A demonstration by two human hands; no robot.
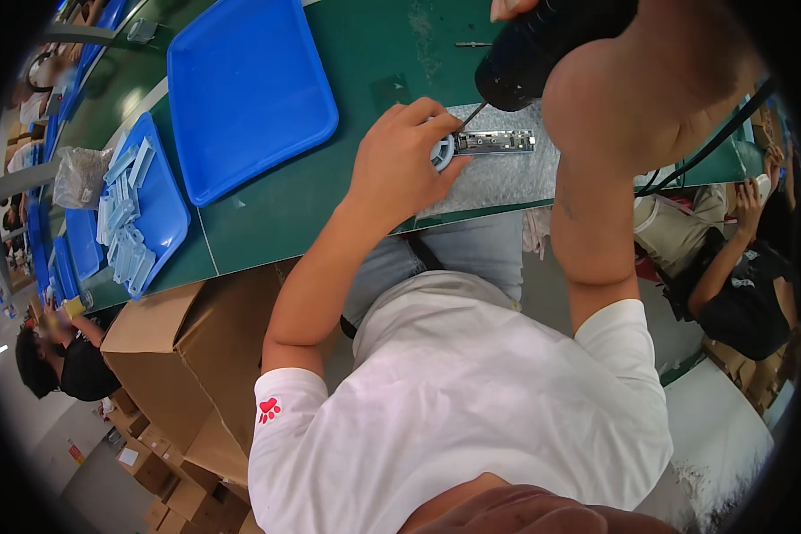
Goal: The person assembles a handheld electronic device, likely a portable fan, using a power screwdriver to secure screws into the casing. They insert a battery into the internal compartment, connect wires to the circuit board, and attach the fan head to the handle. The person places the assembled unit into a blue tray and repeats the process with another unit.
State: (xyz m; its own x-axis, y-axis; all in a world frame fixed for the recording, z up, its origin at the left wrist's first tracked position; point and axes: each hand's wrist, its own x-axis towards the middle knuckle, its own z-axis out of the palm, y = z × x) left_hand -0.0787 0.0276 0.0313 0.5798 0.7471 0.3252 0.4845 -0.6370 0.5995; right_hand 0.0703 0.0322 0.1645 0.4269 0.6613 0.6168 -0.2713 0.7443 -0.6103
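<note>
Housing (505,142) runs left to right from the nearer left hand (403,158), which pinches its round end (441,153); the right hand (627,98) clasps the black driver (543,53).

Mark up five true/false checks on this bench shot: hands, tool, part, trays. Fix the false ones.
1. The left hand holds a round light-blue part. True.
2. Scissors are the tool in use. False: the right hand grips a black power driver.
3. The metal strip beside the left fingertips lies over a silvery sheet. True.
4. The light-blue pieces are heaped on the floor. False: they are heaped in a blue tray to the left of a larger one.
5. A thin metal rod lies loose on the green tabletop. True.
</note>
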